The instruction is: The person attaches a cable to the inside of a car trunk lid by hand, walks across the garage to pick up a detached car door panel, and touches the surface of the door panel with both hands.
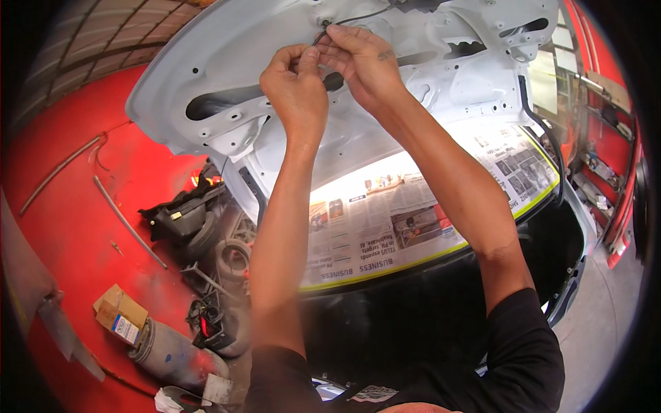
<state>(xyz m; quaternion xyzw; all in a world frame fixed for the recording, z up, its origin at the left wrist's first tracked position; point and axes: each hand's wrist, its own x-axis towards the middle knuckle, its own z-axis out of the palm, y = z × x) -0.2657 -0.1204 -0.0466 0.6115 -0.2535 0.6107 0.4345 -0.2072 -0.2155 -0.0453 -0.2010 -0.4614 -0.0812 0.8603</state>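
A red wall (76, 213) fills the left of the workshop beneath a ribbed roof, with long thin grey strips (129, 221) against it. Near its lower part, an open cardboard box (121, 310) sits at the top of a dirty grey drum (175, 358). Just right of these lies a clutter of dark parts (180, 217), with a grey ring-shaped piece (234, 259) among them.

Next comes the raised white panel (160, 103) of a car, pierced with holes and slots, arching across the top. Under it, the left hand (297, 81) is lifted, its thumb and bent forefinger pinched together on a thin black cable (363, 15). The cable is at the panel's upper middle, running from the fingers up to the right along the white metal. The right hand (368, 69) meets the left beside a small opening, its thumb tip at the cable; whether its fingers close on it I cannot tell.

Below the arms, newspaper (337, 237) edged with yellow tape (441, 255) covers the car's glass. Farther right, cluttered shelves (600, 175) stand above a grey floor (602, 310).
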